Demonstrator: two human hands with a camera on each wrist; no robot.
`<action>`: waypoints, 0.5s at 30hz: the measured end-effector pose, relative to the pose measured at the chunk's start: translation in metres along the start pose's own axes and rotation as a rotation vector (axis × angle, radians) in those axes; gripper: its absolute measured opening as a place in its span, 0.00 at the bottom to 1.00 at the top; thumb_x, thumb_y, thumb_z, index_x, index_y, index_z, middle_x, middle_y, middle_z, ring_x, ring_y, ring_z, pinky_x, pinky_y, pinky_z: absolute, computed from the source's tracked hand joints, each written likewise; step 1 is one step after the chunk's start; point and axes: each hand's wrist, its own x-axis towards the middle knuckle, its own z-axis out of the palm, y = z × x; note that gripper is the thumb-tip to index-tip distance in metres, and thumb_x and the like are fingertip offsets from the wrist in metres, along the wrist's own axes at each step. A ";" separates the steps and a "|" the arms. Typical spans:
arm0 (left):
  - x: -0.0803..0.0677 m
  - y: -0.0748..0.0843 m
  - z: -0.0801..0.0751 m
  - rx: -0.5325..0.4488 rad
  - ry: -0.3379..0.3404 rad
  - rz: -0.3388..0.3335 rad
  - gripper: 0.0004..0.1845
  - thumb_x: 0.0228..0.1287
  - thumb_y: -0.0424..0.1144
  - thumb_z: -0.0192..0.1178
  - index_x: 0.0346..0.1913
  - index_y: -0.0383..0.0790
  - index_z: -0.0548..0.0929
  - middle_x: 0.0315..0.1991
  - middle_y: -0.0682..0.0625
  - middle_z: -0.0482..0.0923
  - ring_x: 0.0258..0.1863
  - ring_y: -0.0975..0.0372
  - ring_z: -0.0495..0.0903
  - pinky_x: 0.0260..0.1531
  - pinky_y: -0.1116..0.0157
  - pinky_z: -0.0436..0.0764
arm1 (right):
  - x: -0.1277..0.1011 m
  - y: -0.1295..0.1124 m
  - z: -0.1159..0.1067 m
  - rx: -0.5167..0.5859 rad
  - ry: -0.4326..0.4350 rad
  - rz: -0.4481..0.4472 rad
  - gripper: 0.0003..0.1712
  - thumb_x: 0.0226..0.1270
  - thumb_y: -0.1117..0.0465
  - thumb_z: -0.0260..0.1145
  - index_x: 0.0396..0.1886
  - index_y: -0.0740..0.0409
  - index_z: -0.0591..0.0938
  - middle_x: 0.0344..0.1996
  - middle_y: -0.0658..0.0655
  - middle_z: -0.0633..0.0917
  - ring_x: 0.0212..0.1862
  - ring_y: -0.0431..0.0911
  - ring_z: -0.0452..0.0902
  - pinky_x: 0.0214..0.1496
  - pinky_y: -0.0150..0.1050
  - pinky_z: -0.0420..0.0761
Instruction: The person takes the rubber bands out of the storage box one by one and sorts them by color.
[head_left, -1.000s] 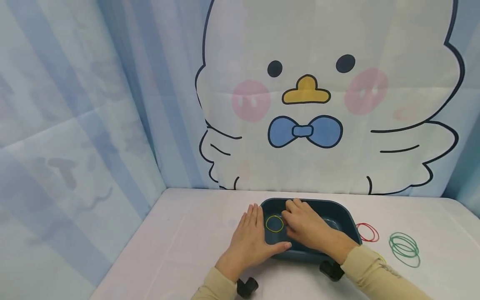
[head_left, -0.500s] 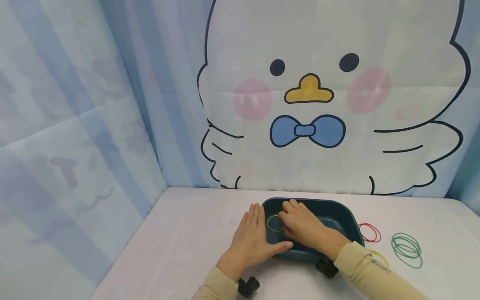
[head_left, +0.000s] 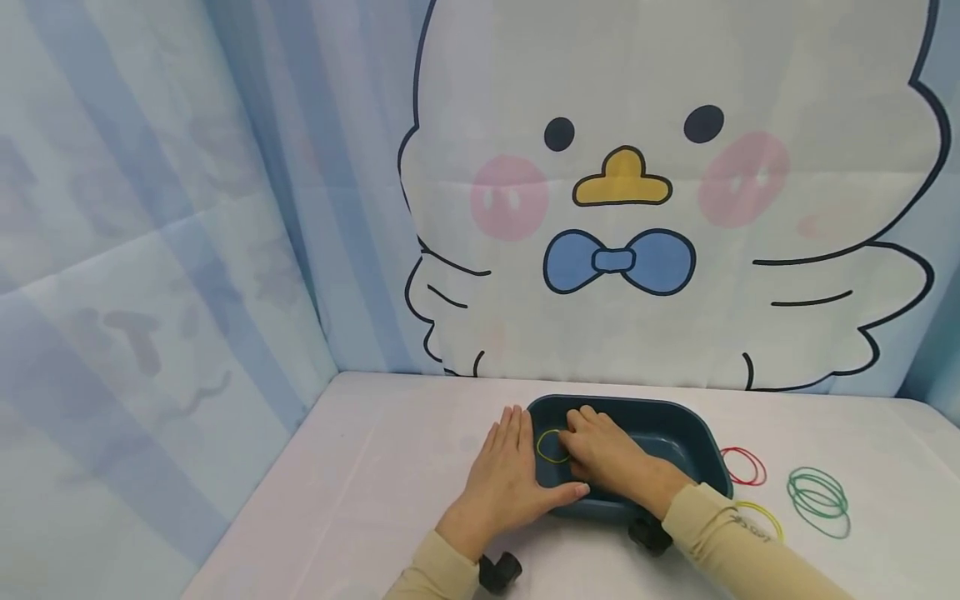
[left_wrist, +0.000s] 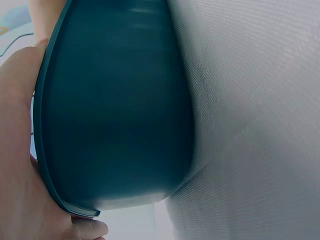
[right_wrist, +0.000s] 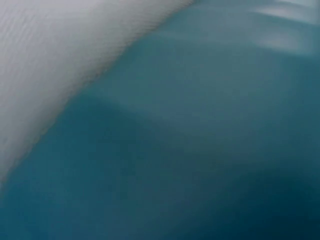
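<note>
A dark teal tray (head_left: pixel 667 442) sits on the table. My left hand (head_left: pixel 498 475) rests along its left end in the head view, fingers straight and thumb reaching over the front rim. In the left wrist view, the left hand (left_wrist: pixel 20 130) lies against the rim of the tray (left_wrist: pixel 115 110). A yellow rubber band (head_left: pixel 542 454) lies on the tray's floor at the left. My right hand (head_left: pixel 607 450) is inside the tray with fingers curled, its fingertips overlapping the band's right side; I cannot tell whether they pinch it. The right wrist view shows only blurred tray wall (right_wrist: pixel 175 140).
Right of the tray lie red rubber bands (head_left: pixel 745 467) and a loose heap of green rubber bands (head_left: pixel 817 502). Yellow rubber bands (head_left: pixel 765 515) show beside the right sleeve (head_left: pixel 731 533). A printed cloth backdrop (head_left: pixel 622 317) hangs behind the table.
My right hand has moved slightly left within the tray, from beside the yellow rubber band to over its right side. More of the yellow bands by the sleeve shows. My left hand stays at the rim.
</note>
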 end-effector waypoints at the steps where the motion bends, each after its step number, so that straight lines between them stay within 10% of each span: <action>1: 0.000 0.000 0.000 0.000 -0.002 0.000 0.67 0.52 0.85 0.41 0.79 0.33 0.46 0.80 0.39 0.42 0.81 0.51 0.41 0.78 0.50 0.50 | 0.000 0.000 0.000 0.000 -0.005 0.000 0.09 0.50 0.63 0.76 0.28 0.54 0.82 0.26 0.49 0.70 0.30 0.42 0.58 0.30 0.34 0.60; 15: 0.000 0.000 -0.001 -0.015 -0.004 -0.002 0.67 0.52 0.85 0.43 0.79 0.33 0.45 0.80 0.38 0.42 0.81 0.51 0.40 0.79 0.50 0.49 | -0.004 -0.001 0.003 -0.013 0.013 -0.018 0.05 0.52 0.65 0.74 0.24 0.58 0.84 0.25 0.49 0.71 0.29 0.42 0.57 0.28 0.33 0.62</action>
